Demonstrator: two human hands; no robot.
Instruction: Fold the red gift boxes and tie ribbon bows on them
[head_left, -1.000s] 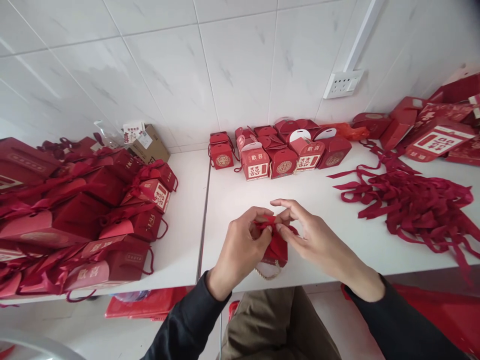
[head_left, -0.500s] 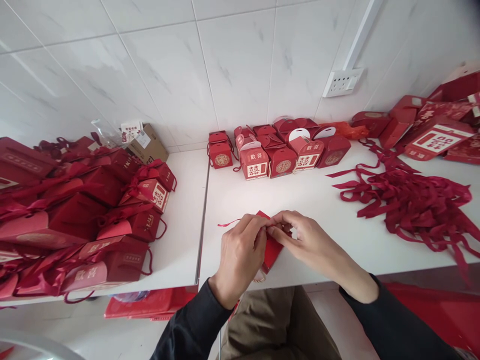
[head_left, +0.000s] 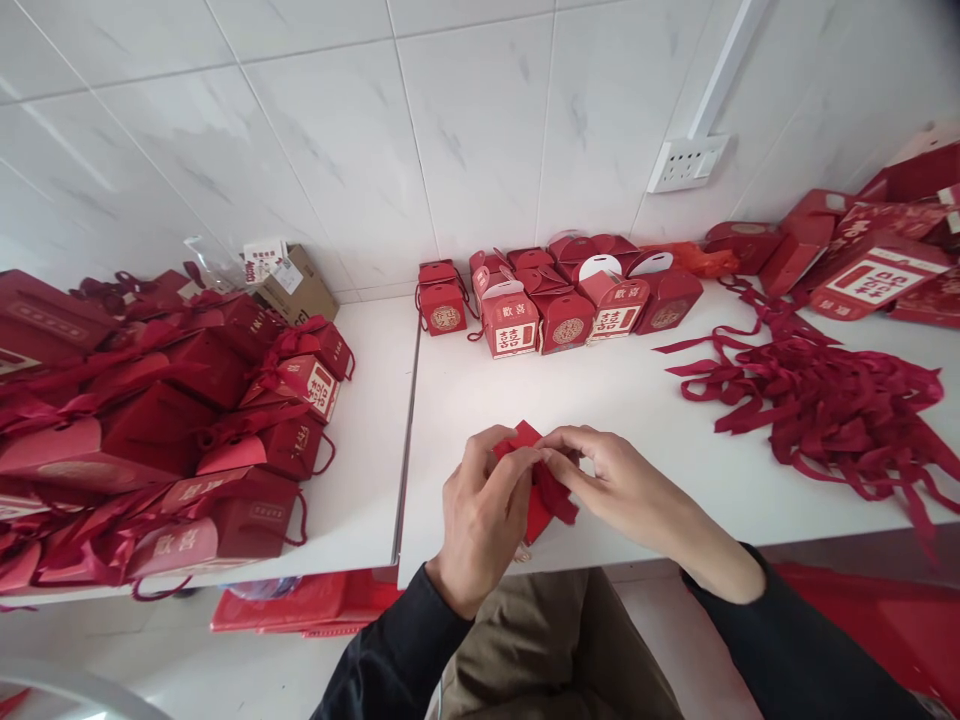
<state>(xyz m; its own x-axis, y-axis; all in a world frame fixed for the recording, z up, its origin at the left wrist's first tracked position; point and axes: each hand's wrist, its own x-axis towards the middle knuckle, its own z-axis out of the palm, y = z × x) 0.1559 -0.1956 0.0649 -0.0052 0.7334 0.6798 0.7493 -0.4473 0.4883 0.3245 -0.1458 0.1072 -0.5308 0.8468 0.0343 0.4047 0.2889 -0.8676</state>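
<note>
A small red gift box (head_left: 535,522) sits near the table's front edge, partly covered by my hands. Over its top lies a dark red ribbon (head_left: 556,496), one end hanging toward the lower right. My left hand (head_left: 486,508) is at the box's left side, thumb and fingertips pinched on the ribbon above the box. From the right, my right hand (head_left: 609,476) meets it, its fingertips closed on the ribbon at the same spot. The fingertips of both hands touch or nearly touch, and the ribbon's knot or loop there is hidden.
Several red boxes (head_left: 566,322) stand along the tiled wall. A heap of dark red ribbons (head_left: 817,400) lies on the right, with more boxes (head_left: 874,275) behind. Ribbon-tied boxes (head_left: 217,525) crowd the left table; a gap (head_left: 406,440) separates the two tabletops.
The ribbon's end now lies across the box toward the lower right, and the thin strip left of my left hand no longer shows. Both hands stay over the box, fingers shifted slightly.
</note>
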